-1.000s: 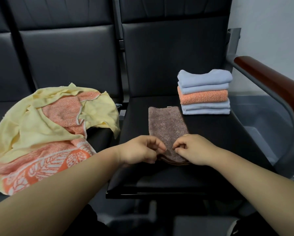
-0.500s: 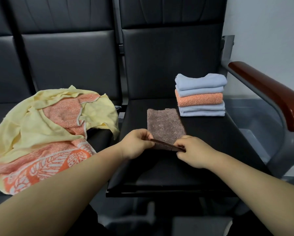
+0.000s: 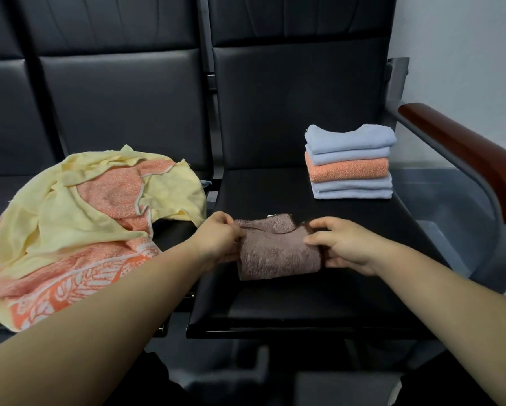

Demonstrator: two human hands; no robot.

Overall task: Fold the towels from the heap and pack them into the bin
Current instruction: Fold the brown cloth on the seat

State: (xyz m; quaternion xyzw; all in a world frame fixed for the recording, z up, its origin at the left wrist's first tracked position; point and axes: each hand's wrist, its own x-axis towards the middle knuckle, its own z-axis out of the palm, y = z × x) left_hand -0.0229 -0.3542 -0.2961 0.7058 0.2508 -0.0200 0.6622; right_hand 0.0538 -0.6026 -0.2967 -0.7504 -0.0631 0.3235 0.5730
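A small brown towel (image 3: 278,253) lies doubled over on the black seat (image 3: 304,303) in front of me. My left hand (image 3: 219,238) pinches its left edge and my right hand (image 3: 336,244) pinches its right edge, both at the fold's upper layer. A neat stack of folded towels (image 3: 350,162), light blue with one orange, stands at the seat's back right. The heap (image 3: 78,227) of yellow and orange patterned towels sprawls over the seat to the left. A grey bin (image 3: 462,212) sits low on the right, beyond the seat.
A chair arm with a red-brown wooden rest (image 3: 468,153) on a grey metal frame curves over the bin on the right. Black seat backs rise behind. A pale wall stands at the far right.
Both hands lifted the brown towel's near edge and carried it away from me, folding the towel in half. It now lies shorter and thicker, with the hands spread to its sides.
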